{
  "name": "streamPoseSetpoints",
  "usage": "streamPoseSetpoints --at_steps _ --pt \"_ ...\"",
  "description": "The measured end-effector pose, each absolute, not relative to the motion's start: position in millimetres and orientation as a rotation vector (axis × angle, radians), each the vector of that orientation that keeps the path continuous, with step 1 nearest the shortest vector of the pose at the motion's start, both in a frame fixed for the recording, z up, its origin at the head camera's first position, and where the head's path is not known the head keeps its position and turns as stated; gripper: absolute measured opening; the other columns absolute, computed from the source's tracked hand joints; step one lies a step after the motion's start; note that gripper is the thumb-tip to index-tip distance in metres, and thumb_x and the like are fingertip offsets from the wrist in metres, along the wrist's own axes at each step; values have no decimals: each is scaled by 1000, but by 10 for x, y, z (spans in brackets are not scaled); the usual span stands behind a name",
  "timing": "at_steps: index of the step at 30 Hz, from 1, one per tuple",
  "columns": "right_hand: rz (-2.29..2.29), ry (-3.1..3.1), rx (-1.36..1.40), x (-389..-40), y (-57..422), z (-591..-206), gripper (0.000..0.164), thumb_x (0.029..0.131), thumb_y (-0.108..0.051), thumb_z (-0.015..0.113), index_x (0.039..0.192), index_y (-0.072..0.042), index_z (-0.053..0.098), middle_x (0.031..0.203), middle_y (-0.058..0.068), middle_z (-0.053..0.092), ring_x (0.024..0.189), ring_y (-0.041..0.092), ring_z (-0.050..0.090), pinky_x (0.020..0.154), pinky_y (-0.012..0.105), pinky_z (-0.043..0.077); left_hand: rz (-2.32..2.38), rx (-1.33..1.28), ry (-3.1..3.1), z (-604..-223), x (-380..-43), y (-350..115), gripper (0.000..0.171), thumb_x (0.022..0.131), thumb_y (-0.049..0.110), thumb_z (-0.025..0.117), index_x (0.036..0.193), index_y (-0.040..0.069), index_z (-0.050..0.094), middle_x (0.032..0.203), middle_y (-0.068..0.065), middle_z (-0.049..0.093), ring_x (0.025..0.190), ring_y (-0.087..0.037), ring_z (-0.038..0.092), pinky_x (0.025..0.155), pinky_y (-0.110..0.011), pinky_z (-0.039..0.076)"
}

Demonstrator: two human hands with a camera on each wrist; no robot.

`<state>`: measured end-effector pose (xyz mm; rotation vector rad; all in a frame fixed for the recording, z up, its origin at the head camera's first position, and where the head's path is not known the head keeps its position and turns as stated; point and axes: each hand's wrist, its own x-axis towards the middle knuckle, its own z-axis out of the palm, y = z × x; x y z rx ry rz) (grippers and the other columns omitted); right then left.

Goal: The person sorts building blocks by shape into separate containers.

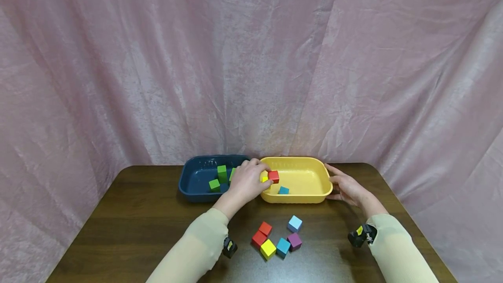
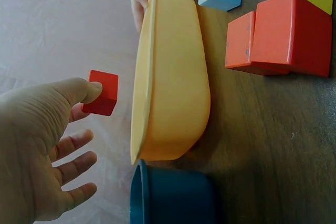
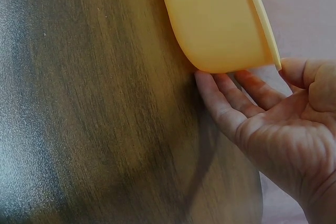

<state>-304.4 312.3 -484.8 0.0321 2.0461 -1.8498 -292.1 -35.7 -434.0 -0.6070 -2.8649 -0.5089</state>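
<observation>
My left hand (image 1: 244, 182) pinches a red cube (image 1: 274, 177) between thumb and forefinger, above the left part of the yellow tray (image 1: 298, 198). In the left wrist view this red cube (image 2: 108, 94) is held apart from the tray wall, while the other fingers extend loosely. At the tray's right end rests my right hand (image 1: 349, 188). Its extended fingers (image 3: 219, 100) touch the end wall, with the thumb by the rim. Inside the tray lie a blue block (image 1: 284, 190) and a yellow block (image 1: 265, 180), the latter partly hidden by the left hand.
A dark blue tray (image 1: 192, 196) with several green blocks (image 1: 222, 174) stands left of the yellow one. Nearer on the wooden table lie two red cubes (image 1: 259, 239), a yellow cube (image 1: 268, 250), a blue cube (image 1: 283, 247), a purple cube (image 1: 294, 241) and a light blue cube (image 1: 294, 223).
</observation>
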Motion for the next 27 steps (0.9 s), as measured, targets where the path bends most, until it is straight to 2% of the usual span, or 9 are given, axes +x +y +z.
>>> streamPoseSetpoints --at_steps 9,19,27 --pt "-1851 2032 38 -3052 3126 -4849 67 109 -11 37 166 -22 6 160 29 25 133 41 49 99 59 48 -586 -592 -2886 -4354 -2921 -365 49 93 46 74 136 25 68 128 -5 60 110 -26 52 95 -44 46" --pt "-1841 2057 40 -3033 3130 -4834 67 108 -9 36 166 -21 5 156 31 30 126 38 55 99 60 49 -561 -563 -2893 -4343 -2944 -421 53 92 50 73 140 29 65 128 -3 60 111 -25 53 95 -43 47" --pt "-1848 2046 44 -3044 3118 -4836 68 107 -9 37 166 -22 6 160 29 23 131 41 50 99 60 49 -582 -559 -2876 -4329 -2949 -457 53 91 48 75 139 28 65 128 -5 61 112 -26 54 95 -44 48"
